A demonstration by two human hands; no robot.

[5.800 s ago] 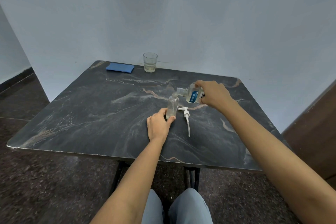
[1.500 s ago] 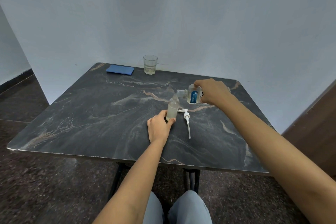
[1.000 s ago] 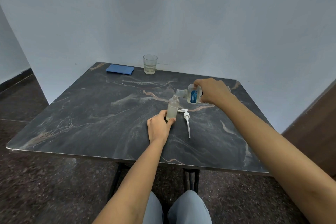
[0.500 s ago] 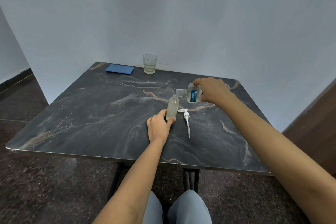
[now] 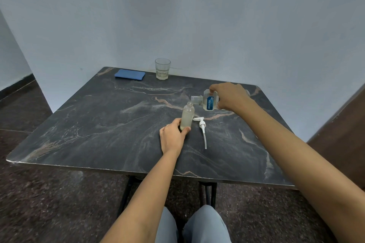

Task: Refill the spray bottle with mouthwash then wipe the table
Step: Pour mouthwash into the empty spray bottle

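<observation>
Pouring step, judged near its end. Best done slowly: keep the mouthwash bottle [image 5: 209, 101] tipped on its side with its open neck just above and right of the spray bottle [image 5: 187, 117] mouth, ease the tilt back as the level climbs toward the shoulder, and stop before overflow. No stream can be made out between the 2 necks.

Left hand [image 5: 172, 137] clamped around the base of the spray bottle, thumb and fingers closed on it, pinning it upright on the table [image 5: 98, 124]. Right hand [image 5: 230, 95] closed over the body of the mouthwash bottle, held in the air just right of the spray bottle.

Spray bottle: narrow clear cylinder with rounded shoulders and a small open neck, filled most of the way with pale cloudy liquid; likely slick and easy to tip, hence the steadying grip. Mouthwash bottle: squat clear plastic, blue label. Pump head [image 5: 202, 127]: white plastic with a long thin dip tube, lying flat just right of the spray bottle, tube pointing toward the near edge. Table: dark, polished, marble-look with pale and rust veins. Far beyond the spray bottle, by the wall: 1 ribbed clear glass [image 5: 162, 68], and left of it a folded blue cloth [image 5: 129, 75], soft-edged, ready for wiping.
</observation>
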